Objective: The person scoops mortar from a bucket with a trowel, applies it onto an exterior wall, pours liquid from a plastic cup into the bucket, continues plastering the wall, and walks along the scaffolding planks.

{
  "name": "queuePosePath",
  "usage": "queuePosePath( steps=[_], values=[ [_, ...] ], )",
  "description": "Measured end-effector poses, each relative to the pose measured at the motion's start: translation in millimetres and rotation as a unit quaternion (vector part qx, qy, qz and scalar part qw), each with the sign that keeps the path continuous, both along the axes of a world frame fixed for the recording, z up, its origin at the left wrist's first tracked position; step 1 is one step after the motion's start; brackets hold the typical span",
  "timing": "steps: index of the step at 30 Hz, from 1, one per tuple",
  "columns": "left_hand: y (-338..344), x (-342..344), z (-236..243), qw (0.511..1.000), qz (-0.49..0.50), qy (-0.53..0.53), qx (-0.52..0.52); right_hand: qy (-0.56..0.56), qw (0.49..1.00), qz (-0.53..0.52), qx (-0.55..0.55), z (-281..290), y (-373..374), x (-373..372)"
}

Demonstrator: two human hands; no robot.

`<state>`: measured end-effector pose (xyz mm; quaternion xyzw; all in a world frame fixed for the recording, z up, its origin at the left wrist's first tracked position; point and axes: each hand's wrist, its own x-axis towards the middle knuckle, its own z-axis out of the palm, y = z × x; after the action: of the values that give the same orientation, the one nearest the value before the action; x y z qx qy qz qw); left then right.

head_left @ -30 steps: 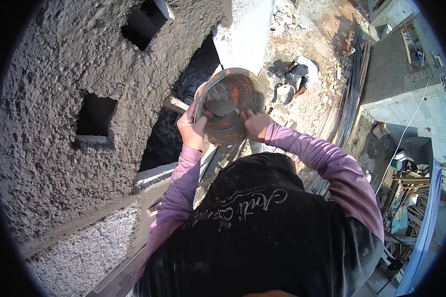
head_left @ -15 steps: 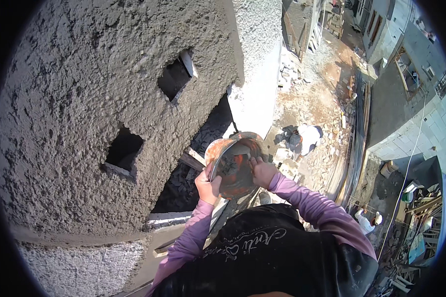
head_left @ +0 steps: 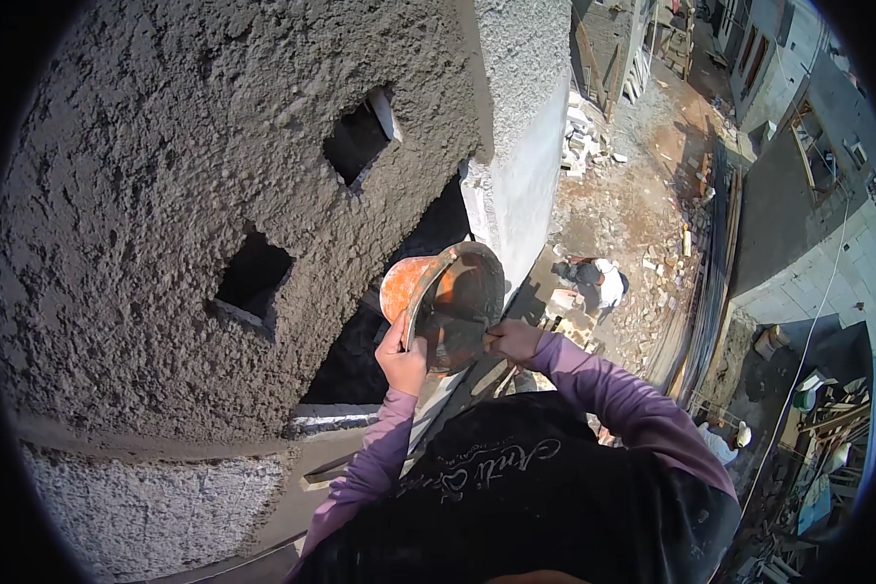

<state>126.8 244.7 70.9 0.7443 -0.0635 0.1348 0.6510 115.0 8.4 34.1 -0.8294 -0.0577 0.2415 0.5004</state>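
An orange bucket (head_left: 407, 288), its inside smeared with grey mortar, is tilted with its mouth toward me. My left hand (head_left: 402, 364) grips its left side, fingers outside and thumb by the rim. Closed at the right edge of the mouth is my right hand (head_left: 516, 341); its fingertips reach the inside. A flat grey patch lies beside those fingertips, and I cannot tell whether it is a tool's blade or mortar. To the left, the rough grey wall (head_left: 165, 195) has an upper square hole (head_left: 358, 143) and a lower square hole (head_left: 253, 276).
I am high above a rubble-strewn lane (head_left: 633, 204). Down there a person in white (head_left: 608, 287) bends over, and another person (head_left: 720, 440) is lower right. Long bars (head_left: 706, 282) lie along the lane. A dark gap (head_left: 350, 360) opens below the wall's slanted edge.
The bucket has moved up and slightly left and turned, showing more of its orange outside. My left hand rose a little with it. My right hand shifted only slightly.
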Motion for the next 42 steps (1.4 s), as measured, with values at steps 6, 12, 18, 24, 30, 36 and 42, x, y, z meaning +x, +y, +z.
queuePosePath(
  steps=[6, 12, 18, 24, 30, 36, 42],
  values=[
    [-17, 4, -3, 0.998, 0.029, -0.049, 0.021, -0.022, 0.999, -0.019, 0.018, -12, 9, 13],
    [-2, 6, 2, 0.994, 0.084, -0.065, 0.003, -0.160, 0.967, 0.158, -0.119, 60, -31, -2],
    [-4, -11, 43, 0.982, -0.003, -0.161, 0.104, 0.276, 0.888, -0.005, 0.368, 14, -45, 27],
    [21, -21, 60, 0.998, -0.029, -0.047, 0.044, 0.408, 0.752, 0.080, 0.512, 18, 19, 14],
    [73, -25, -8, 0.958, 0.163, 0.078, -0.222, 0.370, 0.759, 0.092, 0.527, 32, 77, -6],
    [170, -113, -57, 0.845, 0.376, 0.171, -0.339, 0.230, 0.761, 0.009, 0.607, 126, 78, 3],
    [248, -207, -92, 0.772, 0.516, 0.179, -0.325, -0.337, 0.755, -0.184, 0.532, 280, 53, 42]
  ],
)
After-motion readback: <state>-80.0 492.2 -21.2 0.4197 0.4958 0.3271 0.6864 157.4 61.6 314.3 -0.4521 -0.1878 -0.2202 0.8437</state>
